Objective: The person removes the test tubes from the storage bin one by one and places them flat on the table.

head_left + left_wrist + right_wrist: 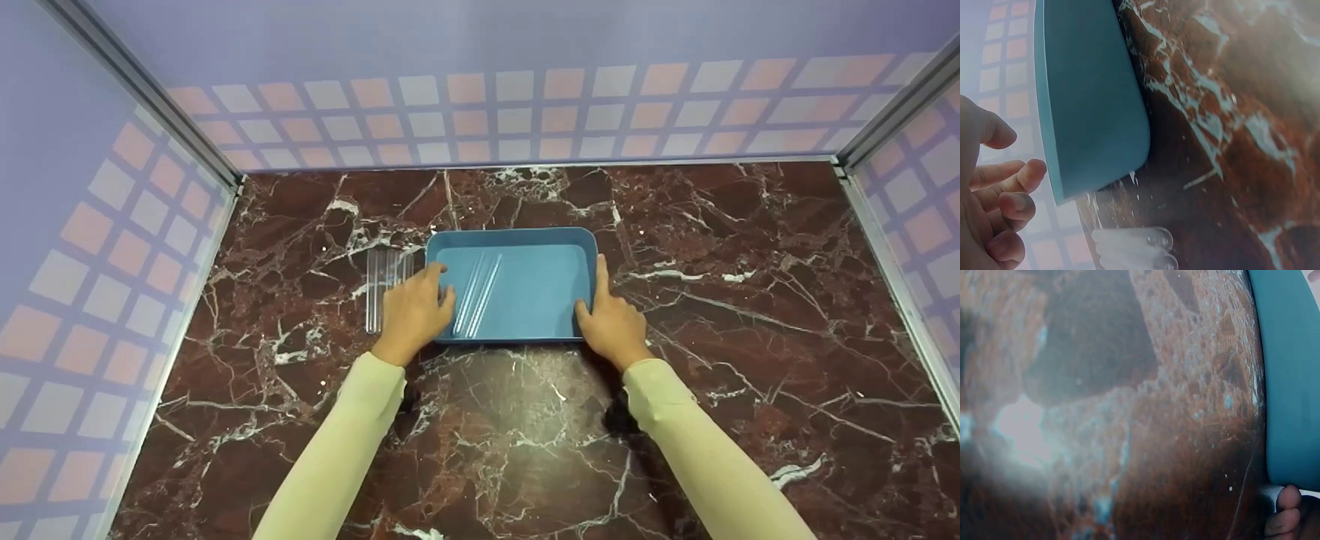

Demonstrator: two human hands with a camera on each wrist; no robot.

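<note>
A blue rectangular tray sits on the marbled tabletop between the two hands. Two clear test tubes lie slanted inside it on the left. Along the tray's right side, the right hand grips the rim, thumb inside and index finger stretched along the outer wall. The left hand is at the opposite rim with loosely bent fingers; in the left wrist view a gap shows between thumb and fingers, with nothing held. More clear test tubes lie left of the tray, partly hidden by that hand.
Purple panels with pink and white squares enclose the back and both sides. Dark red marbled tabletop extends around the tray. Rounded ends of the loose test tubes show just beside the tray corner in the left wrist view.
</note>
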